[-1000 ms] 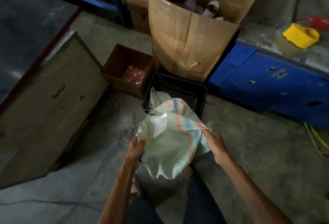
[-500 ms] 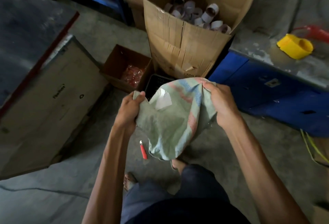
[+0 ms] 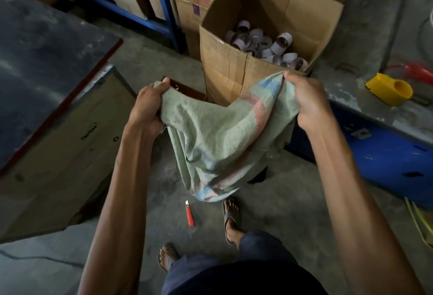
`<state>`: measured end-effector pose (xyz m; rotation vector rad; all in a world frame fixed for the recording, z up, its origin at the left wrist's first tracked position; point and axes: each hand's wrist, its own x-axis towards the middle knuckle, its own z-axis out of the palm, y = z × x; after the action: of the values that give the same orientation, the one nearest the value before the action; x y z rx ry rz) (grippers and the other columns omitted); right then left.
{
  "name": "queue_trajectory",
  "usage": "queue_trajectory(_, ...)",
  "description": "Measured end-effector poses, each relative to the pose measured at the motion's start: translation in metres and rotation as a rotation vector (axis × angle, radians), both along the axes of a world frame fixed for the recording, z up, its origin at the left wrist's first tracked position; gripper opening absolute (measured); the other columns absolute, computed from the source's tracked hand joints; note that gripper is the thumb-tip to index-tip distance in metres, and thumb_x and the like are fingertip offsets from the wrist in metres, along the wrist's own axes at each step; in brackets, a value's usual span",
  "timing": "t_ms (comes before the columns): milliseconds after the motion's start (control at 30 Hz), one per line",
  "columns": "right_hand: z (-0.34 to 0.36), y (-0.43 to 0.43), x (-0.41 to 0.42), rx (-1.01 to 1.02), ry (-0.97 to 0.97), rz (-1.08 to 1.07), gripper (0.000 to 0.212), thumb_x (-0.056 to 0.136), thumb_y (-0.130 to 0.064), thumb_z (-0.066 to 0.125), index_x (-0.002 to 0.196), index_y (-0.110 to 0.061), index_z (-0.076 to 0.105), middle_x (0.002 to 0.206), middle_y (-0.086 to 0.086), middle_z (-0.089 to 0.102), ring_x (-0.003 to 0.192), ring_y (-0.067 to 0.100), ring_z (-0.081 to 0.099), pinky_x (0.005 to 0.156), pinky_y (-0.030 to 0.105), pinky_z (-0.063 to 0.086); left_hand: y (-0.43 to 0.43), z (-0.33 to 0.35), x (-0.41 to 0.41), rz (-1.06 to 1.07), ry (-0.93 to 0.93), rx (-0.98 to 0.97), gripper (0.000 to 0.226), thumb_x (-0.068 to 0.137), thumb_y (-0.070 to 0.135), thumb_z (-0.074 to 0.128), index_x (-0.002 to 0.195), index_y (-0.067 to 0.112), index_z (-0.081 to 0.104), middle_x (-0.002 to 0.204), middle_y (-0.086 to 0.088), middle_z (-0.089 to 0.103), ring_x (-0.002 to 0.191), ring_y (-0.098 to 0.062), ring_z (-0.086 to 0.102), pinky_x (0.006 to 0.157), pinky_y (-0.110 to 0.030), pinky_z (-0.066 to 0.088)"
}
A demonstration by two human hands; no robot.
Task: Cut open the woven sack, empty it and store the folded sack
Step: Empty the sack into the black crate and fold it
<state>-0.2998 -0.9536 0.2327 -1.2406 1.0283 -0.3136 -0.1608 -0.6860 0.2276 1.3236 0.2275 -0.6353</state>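
The woven sack is pale green with pink and blue stripes and hangs limp in the air at the middle of the view. My left hand grips its upper left corner. My right hand grips its upper right corner. The sack sags between both hands, and its lower end dangles above the concrete floor. A red utility knife lies on the floor just below the sack, near my feet. The black crate under the sack is almost wholly hidden; only a dark corner shows.
A tall open cardboard box holding several cardboard tape cores stands behind the sack. A blue cabinet with a yellow tape dispenser on top is at right. A large flat carton and dark tabletop sit at left, blue shelving behind.
Both hands have lifted the sack from the black crate up to chest height and spread its top edge apart. The view rose, and the knife on the floor came into sight.
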Motion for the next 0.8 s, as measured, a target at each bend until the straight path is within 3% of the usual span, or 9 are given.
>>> queue_trajectory(33, 0.007, -0.005, 0.005, -0.019, -0.021, -0.005, 0.035, 0.088, -0.030, 0.069, 0.118, -0.014, 0.071, 0.103, 0.006, 0.076, 0.090, 0.019, 0.075, 0.065, 0.027, 0.057, -0.001, 0.002, 0.004, -0.005, 0.001, -0.028, 0.033, 0.097, 0.021, 0.061, 0.067, 0.015, 0.072, 0.081, -0.010, 0.067, 0.083, -0.026, 0.068, 0.093, -0.047, 0.055)
queue_trajectory(100, 0.024, -0.014, 0.016, -0.062, -0.051, 0.017, 0.025, 0.088, -0.028, 0.069, 0.107, -0.014, 0.075, 0.096, 0.006, 0.077, 0.084, 0.018, 0.076, 0.062, 0.026, 0.057, -0.004, 0.009, 0.010, -0.004, 0.010, -0.076, 0.015, 0.092, 0.023, 0.067, 0.085, 0.010, 0.068, 0.087, -0.012, 0.066, 0.095, -0.032, 0.065, 0.103, -0.053, 0.050)
queue_trajectory(167, 0.035, -0.019, 0.023, -0.073, -0.065, 0.036, 0.015, 0.090, -0.026, 0.068, 0.098, -0.015, 0.076, 0.088, 0.004, 0.077, 0.077, 0.015, 0.075, 0.060, 0.024, 0.057, -0.010, 0.013, 0.012, -0.017, 0.007, -0.109, 0.020, 0.088, 0.024, 0.071, 0.095, 0.008, 0.062, 0.089, -0.014, 0.064, 0.100, -0.034, 0.061, 0.104, -0.056, 0.049)
queue_trajectory(267, 0.032, -0.025, 0.020, -0.076, -0.038, 0.009, 0.024, 0.092, -0.025, 0.066, 0.108, -0.009, 0.074, 0.092, 0.006, 0.076, 0.079, 0.017, 0.073, 0.066, 0.027, 0.057, -0.029, 0.019, 0.002, -0.114, -0.073, -0.063, 0.017, 0.097, 0.022, 0.061, 0.085, 0.009, 0.061, 0.076, -0.008, 0.065, 0.074, -0.022, 0.067, 0.076, -0.039, 0.061)
queue_trajectory(333, 0.027, -0.030, 0.011, -0.057, -0.026, -0.033, 0.028, 0.092, -0.026, 0.066, 0.113, -0.008, 0.073, 0.097, 0.008, 0.075, 0.083, 0.018, 0.073, 0.070, 0.029, 0.057, -0.042, 0.023, -0.005, -0.177, -0.122, -0.010, 0.022, 0.102, 0.021, 0.055, 0.082, 0.012, 0.061, 0.069, -0.003, 0.067, 0.066, -0.015, 0.067, 0.064, -0.031, 0.058)
queue_trajectory(467, 0.020, -0.038, -0.010, 0.030, -0.062, -0.037, 0.012, 0.086, -0.024, 0.073, 0.096, -0.016, 0.076, 0.090, 0.004, 0.076, 0.077, 0.015, 0.074, 0.067, 0.028, 0.058, -0.055, 0.022, -0.004, -0.226, -0.148, 0.026, 0.023, 0.102, 0.022, 0.055, 0.083, 0.013, 0.063, 0.065, 0.002, 0.071, 0.063, -0.011, 0.070, 0.062, -0.029, 0.057)
queue_trajectory(567, 0.014, -0.038, -0.022, 0.003, -0.062, 0.033, 0.006, 0.082, -0.011, 0.076, 0.083, -0.016, 0.074, 0.084, 0.005, 0.074, 0.070, 0.014, 0.074, 0.065, 0.028, 0.058, -0.061, 0.017, -0.006, -0.263, -0.139, 0.019, 0.021, 0.103, 0.024, 0.053, 0.088, 0.013, 0.062, 0.066, 0.002, 0.071, 0.065, -0.012, 0.070, 0.062, -0.029, 0.057)
queue_trajectory(667, 0.009, -0.034, -0.026, -0.057, -0.050, 0.078, 0.020, 0.082, 0.002, 0.071, 0.100, -0.008, 0.073, 0.092, 0.008, 0.074, 0.076, 0.016, 0.073, 0.068, 0.028, 0.059, -0.062, 0.008, -0.012, -0.291, -0.129, 0.025, 0.019, 0.106, 0.023, 0.048, 0.095, 0.014, 0.061, 0.072, 0.002, 0.073, 0.067, -0.011, 0.072, 0.061, -0.028, 0.059)
queue_trajectory(800, -0.011, -0.032, -0.023, -0.176, 0.073, 0.101, 0.034, 0.097, -0.013, 0.058, 0.131, -0.019, 0.063, 0.123, 0.005, 0.069, 0.111, 0.021, 0.066, 0.097, 0.038, 0.054, -0.055, -0.005, -0.013, -0.322, -0.113, 0.015, 0.019, 0.107, 0.026, 0.044, 0.101, 0.016, 0.059, 0.091, -0.007, 0.068, 0.081, -0.019, 0.069, 0.066, -0.031, 0.062)
